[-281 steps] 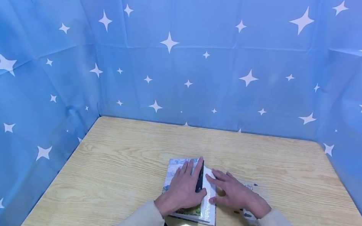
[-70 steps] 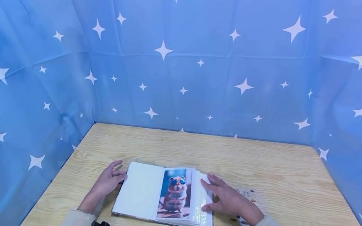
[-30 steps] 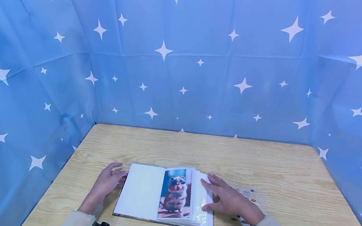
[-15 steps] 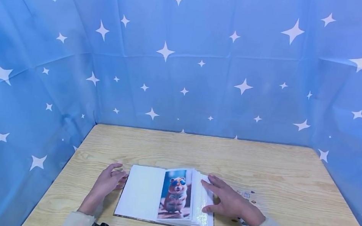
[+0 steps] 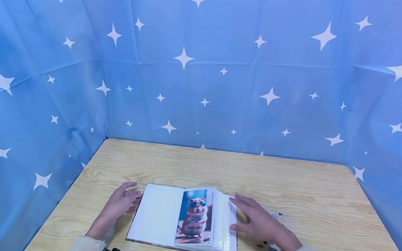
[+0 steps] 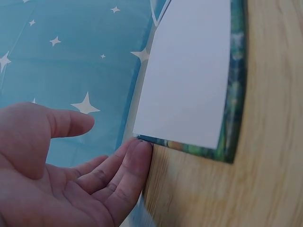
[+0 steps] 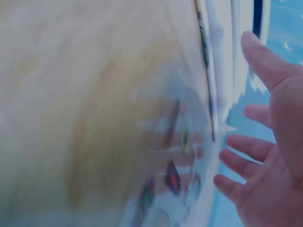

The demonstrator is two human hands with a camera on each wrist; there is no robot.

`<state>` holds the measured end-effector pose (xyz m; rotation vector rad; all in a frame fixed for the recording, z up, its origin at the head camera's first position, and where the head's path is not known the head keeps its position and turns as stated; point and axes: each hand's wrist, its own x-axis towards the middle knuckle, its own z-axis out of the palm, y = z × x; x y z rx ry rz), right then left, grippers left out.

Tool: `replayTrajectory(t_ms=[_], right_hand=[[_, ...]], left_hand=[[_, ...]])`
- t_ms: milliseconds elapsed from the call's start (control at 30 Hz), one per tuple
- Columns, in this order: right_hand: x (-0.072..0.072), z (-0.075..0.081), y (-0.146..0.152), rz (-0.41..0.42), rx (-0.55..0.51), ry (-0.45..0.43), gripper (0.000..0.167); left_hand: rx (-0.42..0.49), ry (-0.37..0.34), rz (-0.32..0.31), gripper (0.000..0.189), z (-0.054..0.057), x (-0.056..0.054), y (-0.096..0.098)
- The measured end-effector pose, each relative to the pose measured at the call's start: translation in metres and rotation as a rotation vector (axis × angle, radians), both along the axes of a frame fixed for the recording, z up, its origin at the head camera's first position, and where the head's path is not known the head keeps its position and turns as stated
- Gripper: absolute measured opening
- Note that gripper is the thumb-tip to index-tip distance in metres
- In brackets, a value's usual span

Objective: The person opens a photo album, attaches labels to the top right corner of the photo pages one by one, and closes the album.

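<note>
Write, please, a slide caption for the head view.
Left hand and right hand flank an open album with a hamster picture, on a wood-grain table before starry blue cloth.

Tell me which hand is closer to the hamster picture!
Right. The right hand is at the album's right edge, just right of the hamster picture; the left hand is farther away, at the left edge.

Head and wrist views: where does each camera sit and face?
Head: worn there, facing forward and down at the album; left hand and right hand show.
Left wrist: worn there, facing the album's edge; left hand shows.
Right wrist: worn there, facing table and album; right hand shows.
Head and left wrist share the curtain.
</note>
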<state>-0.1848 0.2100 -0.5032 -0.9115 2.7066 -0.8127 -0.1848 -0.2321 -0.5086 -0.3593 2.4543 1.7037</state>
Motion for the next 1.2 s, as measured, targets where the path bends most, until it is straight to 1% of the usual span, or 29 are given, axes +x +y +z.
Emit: replayTrajectory(t_ms=[167, 333, 433, 600, 767, 900, 967, 1100, 1200], right_hand=[[0.000, 0.006, 0.014, -0.038, 0.004, 0.032, 0.071], [0.002, 0.010, 0.032, -0.079, 0.002, 0.053, 0.060], [0.003, 0.011, 0.042, -0.113, -0.012, 0.036, 0.056], [0.007, 0.012, 0.055, -0.153, -0.018, 0.039, 0.054], [0.010, 0.012, 0.066, -0.174, -0.028, 0.081, 0.054], [0.011, 0.009, 0.074, -0.206, -0.023, 0.057, 0.056], [0.011, 0.007, 0.078, -0.213, -0.022, 0.041, 0.059], [0.010, 0.003, 0.084, -0.217, -0.022, 0.037, 0.062], [0.008, 0.001, 0.087, -0.213, -0.020, 0.037, 0.063]], left_hand=[[-0.051, 0.015, -0.013, 0.052, 0.002, 0.002, 0.003], [-0.128, 0.050, -0.030, 0.051, 0.006, 0.003, 0.009], [-0.190, 0.083, -0.043, 0.050, 0.010, 0.004, 0.014], [-0.277, 0.157, -0.072, 0.050, 0.016, 0.006, 0.028], [-0.395, 0.278, -0.112, 0.048, 0.022, 0.009, 0.046], [-0.435, 0.360, -0.174, 0.047, 0.026, 0.010, 0.063], [-0.454, 0.404, -0.220, 0.047, 0.027, 0.011, 0.072], [-0.491, 0.472, -0.337, 0.049, 0.030, 0.011, 0.092], [-0.525, 0.523, -0.446, 0.050, 0.032, 0.011, 0.108]])
